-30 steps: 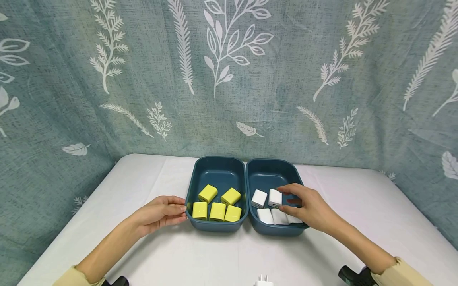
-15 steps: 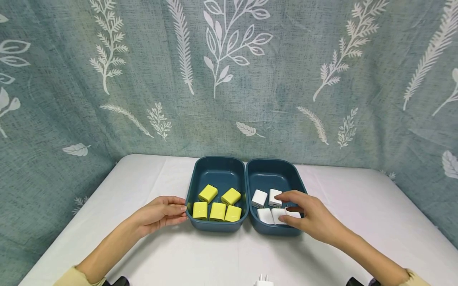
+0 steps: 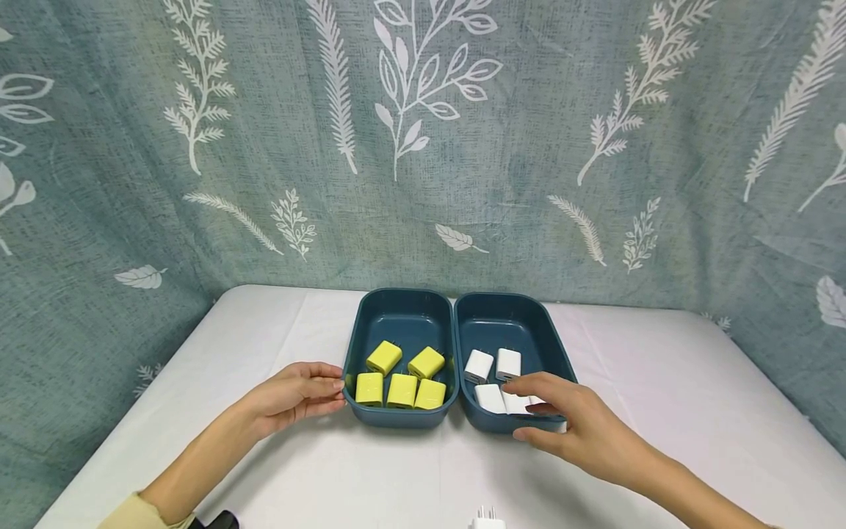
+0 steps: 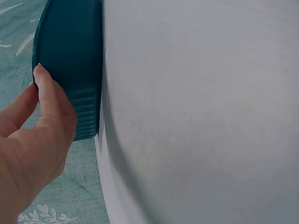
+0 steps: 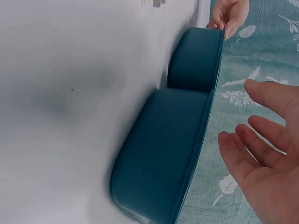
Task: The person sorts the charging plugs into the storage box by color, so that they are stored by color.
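Note:
Two dark blue bins stand side by side on the white table. In the left bin lie several yellow charger plugs; several white charger plugs lie in the right bin. My left hand holds the left bin's outer rim between thumb and fingers, and in the left wrist view the fingertips meet that rim. My right hand hovers above the right bin's front right corner. Its fingers are spread with nothing between them, and they partly hide the white plugs at the front.
Another white charger plug, prongs up, sits at the bottom edge of the head view. White cloth covers the table. A green leaf-patterned curtain hangs behind the bins and along both sides.
My right hand has let go of a white charger plug in the right bin's second row and drawn back towards the front right. The left hand has stayed at the rim.

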`<state>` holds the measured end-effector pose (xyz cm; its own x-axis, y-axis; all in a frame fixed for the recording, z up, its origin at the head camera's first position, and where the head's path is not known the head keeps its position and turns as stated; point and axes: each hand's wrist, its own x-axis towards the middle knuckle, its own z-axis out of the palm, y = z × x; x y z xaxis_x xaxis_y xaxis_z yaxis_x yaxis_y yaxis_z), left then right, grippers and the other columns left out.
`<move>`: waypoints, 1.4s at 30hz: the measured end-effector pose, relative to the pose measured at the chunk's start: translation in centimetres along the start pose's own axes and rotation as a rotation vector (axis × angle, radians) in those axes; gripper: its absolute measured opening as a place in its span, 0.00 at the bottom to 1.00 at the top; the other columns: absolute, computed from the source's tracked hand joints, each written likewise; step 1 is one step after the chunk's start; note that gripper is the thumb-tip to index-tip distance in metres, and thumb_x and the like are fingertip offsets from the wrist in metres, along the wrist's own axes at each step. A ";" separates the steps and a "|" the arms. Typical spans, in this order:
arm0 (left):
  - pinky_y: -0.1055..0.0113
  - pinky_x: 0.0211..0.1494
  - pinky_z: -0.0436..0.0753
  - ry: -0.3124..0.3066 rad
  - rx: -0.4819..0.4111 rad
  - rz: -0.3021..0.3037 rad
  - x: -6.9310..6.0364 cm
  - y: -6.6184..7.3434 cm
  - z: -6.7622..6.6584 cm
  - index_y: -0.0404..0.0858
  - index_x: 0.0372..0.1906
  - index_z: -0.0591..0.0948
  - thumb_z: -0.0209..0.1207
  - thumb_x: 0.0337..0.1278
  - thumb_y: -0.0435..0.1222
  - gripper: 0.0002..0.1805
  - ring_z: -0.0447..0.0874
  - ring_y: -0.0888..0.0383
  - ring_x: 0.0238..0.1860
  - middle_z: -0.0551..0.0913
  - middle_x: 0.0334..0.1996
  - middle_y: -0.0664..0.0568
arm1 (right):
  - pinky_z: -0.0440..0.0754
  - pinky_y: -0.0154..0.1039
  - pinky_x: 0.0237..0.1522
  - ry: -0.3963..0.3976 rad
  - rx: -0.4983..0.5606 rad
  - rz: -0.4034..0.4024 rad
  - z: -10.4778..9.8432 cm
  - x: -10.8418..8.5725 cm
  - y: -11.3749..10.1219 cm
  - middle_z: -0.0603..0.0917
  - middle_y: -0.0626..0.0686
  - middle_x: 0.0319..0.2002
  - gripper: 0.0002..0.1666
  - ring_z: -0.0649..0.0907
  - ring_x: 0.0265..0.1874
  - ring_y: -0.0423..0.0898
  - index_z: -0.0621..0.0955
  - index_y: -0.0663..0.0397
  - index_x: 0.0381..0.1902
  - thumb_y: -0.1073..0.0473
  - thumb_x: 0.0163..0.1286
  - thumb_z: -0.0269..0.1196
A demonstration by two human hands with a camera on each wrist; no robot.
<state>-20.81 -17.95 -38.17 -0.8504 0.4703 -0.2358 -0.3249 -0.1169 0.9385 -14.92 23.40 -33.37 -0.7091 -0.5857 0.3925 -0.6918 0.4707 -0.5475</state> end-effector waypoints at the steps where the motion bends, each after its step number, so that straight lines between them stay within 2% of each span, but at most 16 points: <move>1: 0.65 0.54 0.84 -0.001 -0.002 0.001 0.0 0.0 0.0 0.19 0.59 0.65 0.56 0.67 0.26 0.21 0.85 0.54 0.42 0.79 0.40 0.43 | 0.86 0.38 0.47 0.003 -0.005 -0.017 0.1 -0.1 -0.1 0.80 0.42 0.54 0.31 0.80 0.53 0.40 0.78 0.44 0.59 0.64 0.59 0.74; 4: 0.65 0.54 0.85 -0.001 -0.002 0.001 0.0 0.0 0.0 0.19 0.58 0.65 0.56 0.67 0.26 0.21 0.85 0.54 0.42 0.79 0.40 0.43 | 0.86 0.37 0.46 0.001 -0.014 -0.063 0.3 -0.5 -0.5 0.80 0.44 0.55 0.32 0.80 0.52 0.40 0.78 0.45 0.60 0.65 0.58 0.74; 12: 0.64 0.54 0.84 -0.001 0.009 0.006 0.0 0.0 0.1 0.18 0.59 0.64 0.56 0.67 0.26 0.22 0.85 0.54 0.43 0.79 0.40 0.43 | 0.85 0.35 0.48 -0.059 -0.006 -0.075 0.7 -1.5 -1.5 0.80 0.46 0.56 0.29 0.79 0.53 0.41 0.77 0.46 0.61 0.58 0.62 0.73; 19: 0.65 0.54 0.84 -0.003 0.006 0.007 0.1 0.0 0.0 0.18 0.59 0.64 0.56 0.67 0.26 0.22 0.85 0.54 0.43 0.79 0.40 0.43 | 0.86 0.37 0.46 -0.220 0.097 0.049 1.4 -2.3 -2.1 0.78 0.43 0.57 0.27 0.77 0.52 0.40 0.76 0.42 0.63 0.53 0.67 0.69; 23: 0.64 0.54 0.84 -0.006 0.004 0.009 0.1 0.0 0.0 0.17 0.59 0.63 0.56 0.67 0.26 0.23 0.85 0.54 0.43 0.79 0.40 0.43 | 0.86 0.37 0.44 -0.274 0.078 -0.016 2.3 -2.8 -2.0 0.78 0.46 0.56 0.26 0.78 0.51 0.42 0.75 0.45 0.62 0.52 0.68 0.68; 28: 0.64 0.54 0.84 -0.007 0.003 0.010 0.1 -0.1 0.0 0.18 0.59 0.64 0.56 0.67 0.26 0.22 0.85 0.54 0.43 0.79 0.40 0.43 | 0.85 0.35 0.47 -0.323 -0.033 -0.100 3.8 -3.6 -1.6 0.77 0.43 0.56 0.26 0.77 0.52 0.40 0.76 0.49 0.62 0.46 0.70 0.65; 30: 0.64 0.54 0.84 -0.007 0.003 0.010 0.1 -0.1 0.0 0.18 0.59 0.64 0.56 0.67 0.26 0.22 0.85 0.54 0.43 0.80 0.40 0.43 | 0.84 0.36 0.49 -0.323 -0.067 -0.117 4.4 -4.0 -1.5 0.78 0.42 0.55 0.25 0.77 0.52 0.40 0.78 0.49 0.60 0.45 0.71 0.64; 34: 0.64 0.54 0.84 -0.010 0.000 0.007 0.0 -0.1 0.0 0.18 0.59 0.64 0.56 0.67 0.26 0.22 0.85 0.54 0.43 0.80 0.40 0.43 | 0.84 0.34 0.48 -0.348 -0.062 -0.070 5.5 -4.6 -1.5 0.78 0.41 0.53 0.22 0.76 0.51 0.38 0.79 0.47 0.59 0.45 0.73 0.61; 37: 0.65 0.54 0.84 -0.010 -0.002 0.008 0.0 -0.1 0.0 0.18 0.58 0.64 0.56 0.67 0.26 0.22 0.85 0.54 0.43 0.79 0.40 0.43 | 0.84 0.30 0.46 -0.322 -0.055 -0.065 6.3 -5.0 -1.5 0.79 0.40 0.51 0.19 0.77 0.49 0.36 0.81 0.46 0.57 0.46 0.73 0.62; 42: 0.64 0.54 0.84 -0.002 -0.004 0.006 0.0 0.0 0.0 0.18 0.59 0.64 0.56 0.67 0.25 0.22 0.85 0.54 0.43 0.80 0.40 0.43 | 0.80 0.22 0.45 -0.188 -0.091 -0.183 7.7 -5.2 -1.4 0.81 0.38 0.46 0.12 0.78 0.44 0.34 0.83 0.44 0.50 0.52 0.70 0.66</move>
<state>-20.81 -17.93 -38.16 -0.8517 0.4712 -0.2294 -0.3213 -0.1236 0.9389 -9.18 20.72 -40.30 -0.5394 -0.7748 0.3297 -0.8214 0.3980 -0.4085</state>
